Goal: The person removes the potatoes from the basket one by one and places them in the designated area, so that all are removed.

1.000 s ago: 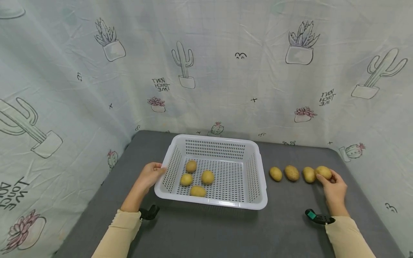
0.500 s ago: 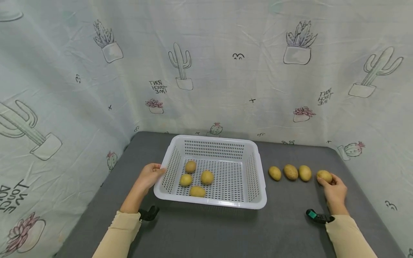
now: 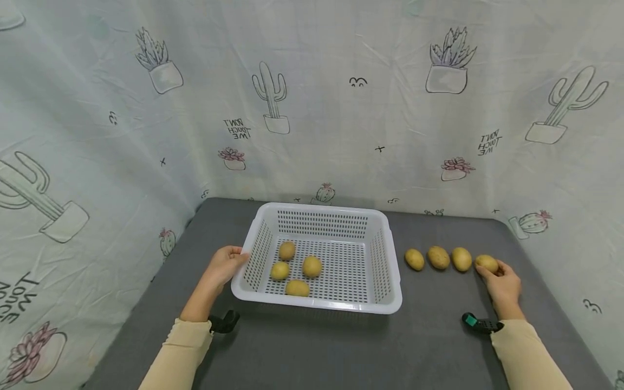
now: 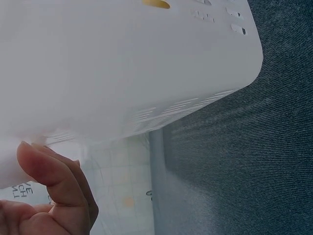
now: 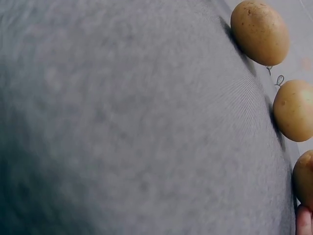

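My left hand grips the left rim of a white plastic basket; the left wrist view shows its thumb and fingers at the basket's edge. Inside the basket lie several potatoes, among them a potato near the middle of the group. To the right of the basket, more potatoes stand in a row on the grey cloth. At the row's right end my right hand holds a yellow potato between thumb and fingers. Just left of it lies another potato. In the right wrist view only a fingertip shows, touching a potato.
The grey-covered table runs back to a pale curtain printed with cacti. Two potatoes, a speckled potato and a smaller potato, sit between the basket and the right hand. Each wrist wears a black camera strap.
The potato second from the right has shifted left, away from the one in my right hand, towards the speckled potato. My right hand has moved only slightly; my left stays on the basket rim.
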Demonstrator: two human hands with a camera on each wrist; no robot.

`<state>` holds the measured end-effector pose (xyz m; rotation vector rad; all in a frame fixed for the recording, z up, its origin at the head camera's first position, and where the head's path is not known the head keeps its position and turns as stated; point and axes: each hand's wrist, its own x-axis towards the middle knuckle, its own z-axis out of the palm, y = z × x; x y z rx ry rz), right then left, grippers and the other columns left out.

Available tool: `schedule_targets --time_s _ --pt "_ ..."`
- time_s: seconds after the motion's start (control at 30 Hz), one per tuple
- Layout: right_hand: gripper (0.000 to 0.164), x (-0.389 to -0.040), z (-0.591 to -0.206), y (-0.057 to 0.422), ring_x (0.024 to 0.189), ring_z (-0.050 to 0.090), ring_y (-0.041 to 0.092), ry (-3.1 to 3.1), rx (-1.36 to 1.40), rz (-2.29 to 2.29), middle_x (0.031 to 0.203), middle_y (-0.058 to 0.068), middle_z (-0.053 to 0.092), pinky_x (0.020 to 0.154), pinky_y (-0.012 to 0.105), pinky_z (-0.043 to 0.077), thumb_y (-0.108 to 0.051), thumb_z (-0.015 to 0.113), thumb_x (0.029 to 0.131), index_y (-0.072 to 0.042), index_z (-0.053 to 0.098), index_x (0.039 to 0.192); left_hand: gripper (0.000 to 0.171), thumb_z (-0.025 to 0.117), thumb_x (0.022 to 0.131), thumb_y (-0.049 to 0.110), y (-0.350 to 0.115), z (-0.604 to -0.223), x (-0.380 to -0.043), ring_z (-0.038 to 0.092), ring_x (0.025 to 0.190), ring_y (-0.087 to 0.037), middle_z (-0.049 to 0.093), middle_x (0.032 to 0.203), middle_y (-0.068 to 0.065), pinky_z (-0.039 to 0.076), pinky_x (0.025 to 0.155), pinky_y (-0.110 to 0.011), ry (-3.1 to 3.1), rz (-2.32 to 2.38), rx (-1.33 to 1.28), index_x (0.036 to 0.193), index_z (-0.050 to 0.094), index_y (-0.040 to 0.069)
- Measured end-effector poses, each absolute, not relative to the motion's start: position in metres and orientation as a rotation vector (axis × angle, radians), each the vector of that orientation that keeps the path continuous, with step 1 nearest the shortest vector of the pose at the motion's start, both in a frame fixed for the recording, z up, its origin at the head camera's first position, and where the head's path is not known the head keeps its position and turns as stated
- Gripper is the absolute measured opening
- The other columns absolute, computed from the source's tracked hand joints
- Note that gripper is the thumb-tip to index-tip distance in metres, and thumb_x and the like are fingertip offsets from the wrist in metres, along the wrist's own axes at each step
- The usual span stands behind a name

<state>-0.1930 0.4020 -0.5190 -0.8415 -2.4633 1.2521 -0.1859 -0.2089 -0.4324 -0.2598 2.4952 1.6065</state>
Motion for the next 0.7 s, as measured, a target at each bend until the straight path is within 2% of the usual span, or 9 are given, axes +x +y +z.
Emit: schedule_targets --time_s 0.27,0.43,0.6,0.7 --pt "0.065 -0.1916 -0.5201 0.4033 0.066 0.032 -0.016 -2.48 -0.816 1.2 0.126 0.029 0.053 0.066 0.015 0.034 -0.033 0.063 0.089 0.006 0.043 0.138 0.038 0.049 0.098 0.014 -0.2095 -0.432 -0.1867 0.065 0.086 -0.022 0.063 0.107 -0.027 0.051 0.07 -0.032 2.509 1.598 -0.267 0.124 0.046 -0.014" --pt "0.067 -0.1927 -0.5215 0.405 0.066 0.031 -0.017 -2.474 -0.819 1.195 0.127 0.029 0.053 0.064 0.011 0.033 -0.032 0.063 0.089 0.006 0.041 0.139 0.038 0.049 0.098 0.012 -0.2095 -0.4317 -0.1862 0.066 0.085 -0.022 0.063 0.107 -0.028 0.052 0.07 -0.032 2.504 1.605 -0.26 0.123 0.045 -0.015" --pt "0.07 -0.1913 -0.5221 0.4054 0.074 0.033 -0.016 -2.446 -0.842 1.249 0.133 0.029 0.049 0.066 0.008 0.032 -0.032 0.061 0.089 0.004 0.036 0.143 0.037 0.05 0.098 0.013 -0.209 -0.4312 -0.1855 0.066 0.084 -0.022 0.063 0.107 -0.028 0.052 0.069 -0.032 2.506 1.605 -0.264 0.123 0.046 -0.015" --pt "0.071 -0.1892 -0.5226 0.4045 0.084 0.04 -0.008 -2.421 -0.867 1.278 0.135 0.028 0.047 0.071 0.009 0.033 -0.033 0.061 0.089 0.003 0.034 0.144 0.038 0.05 0.098 0.013 -0.2088 -0.4322 -0.1853 0.066 0.084 -0.022 0.063 0.106 -0.028 0.051 0.069 -0.031 2.51 1.595 -0.271 0.123 0.046 -0.014"
